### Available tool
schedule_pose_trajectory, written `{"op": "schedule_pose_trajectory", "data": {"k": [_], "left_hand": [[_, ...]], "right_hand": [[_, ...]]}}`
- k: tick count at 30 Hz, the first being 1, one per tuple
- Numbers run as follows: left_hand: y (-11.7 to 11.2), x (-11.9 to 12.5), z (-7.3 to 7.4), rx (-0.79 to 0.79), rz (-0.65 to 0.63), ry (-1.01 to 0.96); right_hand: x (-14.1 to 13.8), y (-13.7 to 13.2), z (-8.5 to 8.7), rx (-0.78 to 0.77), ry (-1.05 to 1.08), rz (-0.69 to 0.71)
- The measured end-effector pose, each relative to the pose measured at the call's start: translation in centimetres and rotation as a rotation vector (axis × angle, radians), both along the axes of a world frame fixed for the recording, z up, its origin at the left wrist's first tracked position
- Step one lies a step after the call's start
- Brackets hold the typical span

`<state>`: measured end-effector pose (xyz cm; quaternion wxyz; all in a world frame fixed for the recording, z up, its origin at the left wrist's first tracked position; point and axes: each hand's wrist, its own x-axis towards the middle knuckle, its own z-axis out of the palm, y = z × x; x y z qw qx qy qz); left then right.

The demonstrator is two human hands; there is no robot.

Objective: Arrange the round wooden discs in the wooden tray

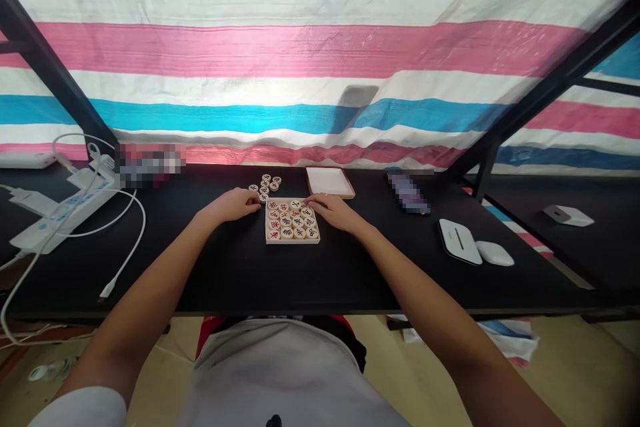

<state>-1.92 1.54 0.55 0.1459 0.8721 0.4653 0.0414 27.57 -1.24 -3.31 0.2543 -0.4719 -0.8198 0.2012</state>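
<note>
A shallow white box (293, 241) stands on the black desk, holding rows of round Chinese chess pieces (299, 233) with red and black characters. My left hand (234, 204) is at the box's upper left corner, fingers curled and close together; whatever they may hold is hidden. Just beyond its fingertips lie several loose Chinese chess pieces (265, 184). At the upper right corner of the box, my right hand (333, 211) has its fingertips closed on a red-marked Chinese chess piece (304, 205), partly covered by the fingers.
Behind the box lies an open white lid or tray (330, 181) with a brown rim. A phone (407, 191), a flat white device (460, 241) and a white rounded case (495, 253) are to the right. On the left, a power strip (65, 203) trails white cables (143, 227).
</note>
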Motion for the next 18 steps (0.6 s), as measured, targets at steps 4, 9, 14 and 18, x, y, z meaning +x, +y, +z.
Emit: {"op": "schedule_pose_trajectory", "data": {"k": [4, 9, 14, 18], "left_hand": [[-0.3, 0.3, 0.3, 0.071, -0.028, -0.039], [-1.5, 1.3, 1.1, 0.129, -0.108, -0.071], [-2.7, 2.3, 1.7, 0.025, -0.232, -0.077], [-3.2, 2.8, 1.9, -0.037, -0.273, -0.074]], "right_hand": [[-0.1, -0.1, 0.1, -0.009, -0.005, 0.001], [-0.1, -0.1, 0.2, -0.010, -0.002, 0.003], [-0.2, -0.2, 0.3, -0.014, -0.005, -0.004], [-0.1, -0.2, 0.2, -0.011, -0.012, -0.005]]}}
